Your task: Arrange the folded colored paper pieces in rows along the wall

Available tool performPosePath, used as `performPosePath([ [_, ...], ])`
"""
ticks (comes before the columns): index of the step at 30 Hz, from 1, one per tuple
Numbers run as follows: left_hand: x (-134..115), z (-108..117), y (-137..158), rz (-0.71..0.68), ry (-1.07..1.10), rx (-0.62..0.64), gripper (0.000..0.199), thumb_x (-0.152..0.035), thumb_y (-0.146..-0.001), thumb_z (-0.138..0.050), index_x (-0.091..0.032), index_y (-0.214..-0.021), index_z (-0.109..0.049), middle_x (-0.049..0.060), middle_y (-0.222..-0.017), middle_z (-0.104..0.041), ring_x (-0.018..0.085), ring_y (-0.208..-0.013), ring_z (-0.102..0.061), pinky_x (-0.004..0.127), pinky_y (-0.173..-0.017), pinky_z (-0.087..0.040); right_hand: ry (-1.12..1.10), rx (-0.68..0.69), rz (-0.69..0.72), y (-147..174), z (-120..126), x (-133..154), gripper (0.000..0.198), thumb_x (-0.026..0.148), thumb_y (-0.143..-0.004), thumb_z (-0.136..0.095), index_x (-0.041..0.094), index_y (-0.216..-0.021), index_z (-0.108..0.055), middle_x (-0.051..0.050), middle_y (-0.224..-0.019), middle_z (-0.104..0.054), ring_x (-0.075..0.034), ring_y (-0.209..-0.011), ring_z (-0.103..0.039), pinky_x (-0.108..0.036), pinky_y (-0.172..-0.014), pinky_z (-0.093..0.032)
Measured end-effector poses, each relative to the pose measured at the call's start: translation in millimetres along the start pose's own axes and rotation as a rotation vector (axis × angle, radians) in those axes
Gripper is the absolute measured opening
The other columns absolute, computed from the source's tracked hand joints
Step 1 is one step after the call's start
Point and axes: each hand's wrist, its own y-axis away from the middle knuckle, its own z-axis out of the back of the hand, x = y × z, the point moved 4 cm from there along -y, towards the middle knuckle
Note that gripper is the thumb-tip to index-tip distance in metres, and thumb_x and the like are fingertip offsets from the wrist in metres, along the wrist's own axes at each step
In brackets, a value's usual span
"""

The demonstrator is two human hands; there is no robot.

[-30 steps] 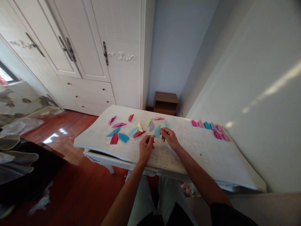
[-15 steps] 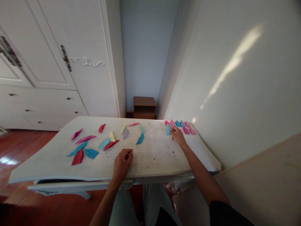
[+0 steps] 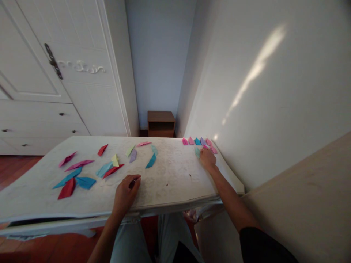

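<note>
My right hand (image 3: 207, 159) is at the far right of the table, its fingers closed on the edge of a light blue folded paper piece (image 3: 197, 152). That piece touches or nearly touches the tabletop, just in front of a row of small folded papers. In the row are a magenta one (image 3: 185, 141), a blue one (image 3: 197, 141) and a purple one (image 3: 203, 141). A pink folded paper (image 3: 213, 149) lies beside my right fingers, which partly hide a magenta one. My left hand (image 3: 128, 189) rests near the front edge, fingers curled, with nothing visible in them.
Several folded papers lie scattered on the left of the white table (image 3: 170, 197), among them a red one (image 3: 67, 188), a blue one (image 3: 151, 160) and a yellow one (image 3: 115, 160). A wall (image 3: 246, 120) borders the right side. Behind stand a brown nightstand (image 3: 161, 117) and a white wardrobe (image 3: 90, 98).
My right hand has brought the light blue paper closer to the row's second line, near the magenta piece. My left hand keeps its place on the table. The view has shifted to the right.
</note>
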Motion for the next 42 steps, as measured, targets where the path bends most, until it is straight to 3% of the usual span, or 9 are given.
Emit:
performPosePath([
  [4, -1.9, 0.9, 0.3, 0.008, 0.004, 0.003, 0.037, -0.049, -0.080, -0.049, -0.018, -0.087, -0.068, 0.007, -0.082, -0.070, 0.020, -0.070, -0.065, 0.033, -0.071, -0.052, 0.049, -0.007, 0.114, 23.7, 2.1, 7.7, 0.038, 0.031, -0.097, -0.035, 0.023, -0.129, -0.055, -0.012, -0.138, -0.050, -0.025, -0.102, -0.064, -0.036, -0.084, -0.049],
  [8, -2.0, 0.9, -0.2, 0.007, 0.009, 0.008, 0.037, -0.051, -0.080, -0.049, -0.020, -0.087, -0.068, 0.006, -0.082, -0.071, 0.020, -0.070, -0.065, 0.031, -0.069, -0.052, 0.162, 0.095, 0.257, 44.5, -4.4, 11.8, 0.041, 0.030, -0.095, -0.040, 0.029, -0.135, -0.050, -0.008, -0.148, -0.041, -0.025, -0.098, -0.066, -0.038, -0.082, -0.050],
  [22, 1.6, 2.0, -0.8, 0.019, -0.010, -0.012, 0.036, -0.050, -0.079, -0.051, -0.020, -0.087, -0.070, 0.006, -0.083, -0.072, 0.021, -0.073, -0.066, 0.032, -0.072, -0.053, 0.153, 0.093, 0.168, 11.8, -8.8, 22.0, 0.036, 0.034, -0.097, -0.035, 0.015, -0.118, -0.058, -0.015, -0.129, -0.058, -0.026, -0.098, -0.066, -0.035, -0.079, -0.050],
  [42, -0.7, 7.2, 3.0, 0.081, 0.045, -0.052, 0.036, -0.050, -0.077, -0.054, -0.019, -0.087, -0.070, 0.005, -0.083, -0.073, 0.020, -0.075, -0.066, 0.030, -0.072, -0.053, 0.132, -0.017, 0.108, 17.9, -15.0, 15.0, 0.039, 0.034, -0.095, -0.038, 0.017, -0.125, -0.056, -0.014, -0.139, -0.051, -0.026, -0.095, -0.066, -0.036, -0.075, -0.050],
])
